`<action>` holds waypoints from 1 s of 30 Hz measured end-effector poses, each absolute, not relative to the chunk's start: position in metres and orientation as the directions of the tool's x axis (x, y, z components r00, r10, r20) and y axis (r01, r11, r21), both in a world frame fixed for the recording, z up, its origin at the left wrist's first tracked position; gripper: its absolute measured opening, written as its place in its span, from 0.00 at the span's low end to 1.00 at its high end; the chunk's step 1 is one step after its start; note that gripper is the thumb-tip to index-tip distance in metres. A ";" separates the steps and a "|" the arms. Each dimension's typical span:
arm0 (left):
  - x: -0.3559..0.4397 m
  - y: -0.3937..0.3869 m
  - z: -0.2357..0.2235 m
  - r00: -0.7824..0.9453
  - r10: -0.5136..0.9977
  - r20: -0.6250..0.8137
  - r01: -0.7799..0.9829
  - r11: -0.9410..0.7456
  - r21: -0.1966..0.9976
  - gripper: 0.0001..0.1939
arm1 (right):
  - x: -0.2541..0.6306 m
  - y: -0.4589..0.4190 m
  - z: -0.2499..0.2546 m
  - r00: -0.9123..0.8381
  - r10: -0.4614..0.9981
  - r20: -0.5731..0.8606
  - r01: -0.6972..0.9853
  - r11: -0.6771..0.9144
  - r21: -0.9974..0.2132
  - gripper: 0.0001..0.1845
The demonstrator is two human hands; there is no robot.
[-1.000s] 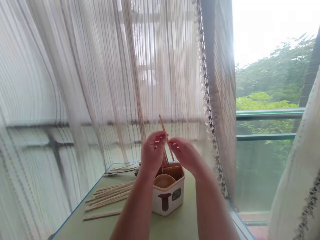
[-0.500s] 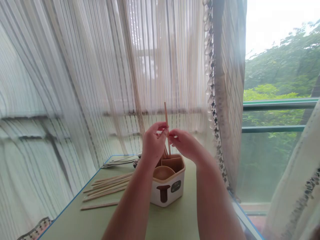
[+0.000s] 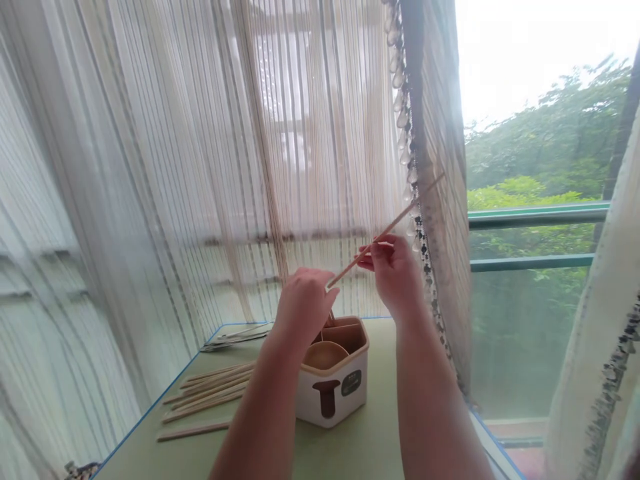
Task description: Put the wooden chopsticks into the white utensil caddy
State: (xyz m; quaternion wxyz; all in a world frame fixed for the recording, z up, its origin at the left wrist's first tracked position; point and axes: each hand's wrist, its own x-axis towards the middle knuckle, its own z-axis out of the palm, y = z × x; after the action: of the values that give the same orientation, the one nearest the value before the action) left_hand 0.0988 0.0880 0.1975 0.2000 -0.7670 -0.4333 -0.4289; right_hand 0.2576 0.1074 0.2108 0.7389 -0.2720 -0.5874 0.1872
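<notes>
My right hand is closed on a wooden chopstick, which slants from low left to high right, its far end blurred. The chopstick's lower end comes to the gap between the thumb and fingers of my left hand. That hand's thumb stands apart from its fingers, partly hidden behind the hand; whether it touches the stick is unclear. Below both hands stands a white-and-brown utensil holder with a round cup and divided compartments. Several sticks stand in its back compartment, partly covered by my left hand.
On the table, several loose chopsticks lie left of my left forearm. Behind them is a group of thin metal utensils. A sheer striped curtain hangs behind the table. A window with a green railing is at right.
The chopstick has gone from nearly upright to a steep slant toward the upper right. My right hand has moved up and right with it; my left hand has dropped slightly and its thumb has parted.
</notes>
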 end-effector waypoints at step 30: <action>0.060 0.031 0.227 -0.145 0.510 0.848 0.626 -0.616 0.478 0.14 | 0.251 0.061 0.210 -0.272 0.776 0.569 0.796 0.514 -0.319 0.11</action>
State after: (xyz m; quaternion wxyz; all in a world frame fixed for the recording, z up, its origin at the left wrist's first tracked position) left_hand 0.0596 0.0309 0.2267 0.0470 -0.6521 -0.4356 -0.6187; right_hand 0.2515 0.0607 0.2101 0.3479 -0.4929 -0.7974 -0.0148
